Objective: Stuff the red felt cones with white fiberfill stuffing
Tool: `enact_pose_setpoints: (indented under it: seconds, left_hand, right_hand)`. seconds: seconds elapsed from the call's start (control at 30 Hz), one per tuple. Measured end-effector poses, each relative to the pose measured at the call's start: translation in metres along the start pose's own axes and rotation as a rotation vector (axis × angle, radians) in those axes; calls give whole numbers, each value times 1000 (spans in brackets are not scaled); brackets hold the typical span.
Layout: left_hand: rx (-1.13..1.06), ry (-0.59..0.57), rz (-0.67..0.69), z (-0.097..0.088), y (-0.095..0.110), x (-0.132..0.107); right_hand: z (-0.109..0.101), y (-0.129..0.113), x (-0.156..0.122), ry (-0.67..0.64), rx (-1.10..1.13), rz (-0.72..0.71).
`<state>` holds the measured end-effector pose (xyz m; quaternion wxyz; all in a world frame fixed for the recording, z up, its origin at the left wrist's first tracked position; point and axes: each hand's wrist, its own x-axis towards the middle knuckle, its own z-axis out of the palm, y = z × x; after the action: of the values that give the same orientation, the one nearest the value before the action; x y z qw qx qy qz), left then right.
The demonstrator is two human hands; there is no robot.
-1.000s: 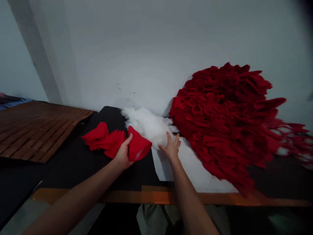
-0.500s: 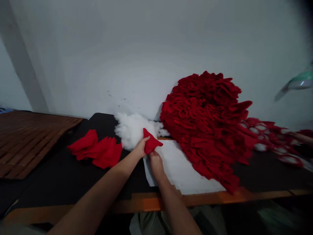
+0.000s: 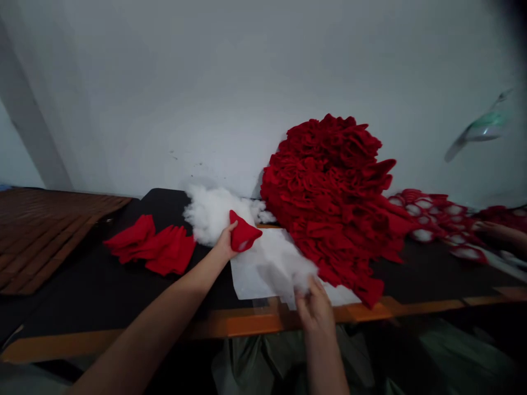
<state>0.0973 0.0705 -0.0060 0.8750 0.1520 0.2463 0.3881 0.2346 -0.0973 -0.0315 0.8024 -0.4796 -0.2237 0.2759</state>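
My left hand (image 3: 224, 245) is shut on a small red felt cone (image 3: 244, 232) with a pointed tip, next to a fluffy heap of white stuffing (image 3: 212, 213). My right hand (image 3: 313, 310) is at the near edge of a white paper sheet (image 3: 255, 277), fingers pinched on a blurred white tuft of stuffing (image 3: 303, 277). A large mound of red felt pieces (image 3: 325, 192) rises against the wall and overlaps the paper. Several flat red felt pieces (image 3: 154, 247) lie left of my left hand.
A co-worker's hand (image 3: 500, 235) reaches in at the far right beside several red pieces with white filling (image 3: 436, 220). A brown slatted mat (image 3: 49, 233) lies at the left on the black table cover (image 3: 395, 269). The table has an orange front edge (image 3: 247, 325).
My right hand has moved away from the red cone toward the near edge of the paper, now with a white tuft. The view has turned right, and the co-worker's hand shows more.
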Motion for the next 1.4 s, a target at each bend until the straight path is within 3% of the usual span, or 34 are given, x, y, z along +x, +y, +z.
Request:
enact_pose_setpoints:
  seconds: [0.07,0.13,0.2,0.33,0.43,0.6,0.77,0.87,0.93,1.03,1.1,1.23,1.33,1.4]
  left_hand:
    - [-42,-34,21,11,-2,-14]
    - [-66,-48,21,21,-6,-28]
    - [-64,-63,12,28,-12,-42]
    - [-45,-88,6,29,-24,-65]
    - [-72,-130,21,22,-29,-79]
    - [-73,-97,91,6,-30,-91]
    - [-88,-58,79,-13,-11,-89]
    - [-128,-8,137,-19,4,-90]
    - [-126,-5,118,-18,8,-91]
    - [-68,-50,41,-16,2,-92]
    - [5,-76,36,-17,-4,-92]
    - [276,-116,298,-26,-5,-95]
    - [631,-245,518,-32,4,-98]
    - [845,-255,624,-34,8,-97]
  right_hand:
    - [6,-5,-8,72,39,27]
    - [24,-6,-20,62,10,2]
    - [49,-3,-34,-2,-222,-198]
    - [87,10,-46,-256,-674,-714]
    - [99,18,-45,-382,-767,-835]
    - [112,15,-47,-508,-793,-779]
    - [112,5,-66,-649,-880,-767]
    - [105,6,-71,-454,-799,-779]
    - [105,12,-69,-308,-697,-650]
    - [113,23,-60,-284,-614,-399]
    - [119,26,-53,-272,-623,-356]
    - [120,24,-40,-176,-654,-369]
    - [116,24,-35,-197,-661,-378]
    - [113,28,-35,-232,-677,-433]
